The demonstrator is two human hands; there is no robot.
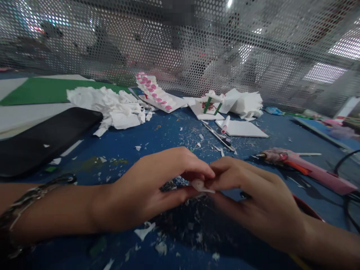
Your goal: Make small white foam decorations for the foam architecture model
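Note:
My left hand [152, 183] and my right hand [253, 198] meet fingertip to fingertip low over the blue table [174, 135]. Both are closed in a pinch on one small white foam piece [200, 185] held between them. A beaded bracelet [30, 198] circles my left wrist. White scraps lie on the table under and around the hands.
A pink glue gun [306, 168] lies right of my right hand, with black cables [348, 202] beyond. A black tray [42, 138] sits at left, crumpled white paper [112, 105] behind it. White foam pieces [239, 127], a knife [219, 137] and a perforated metal screen [197, 45] lie farther back.

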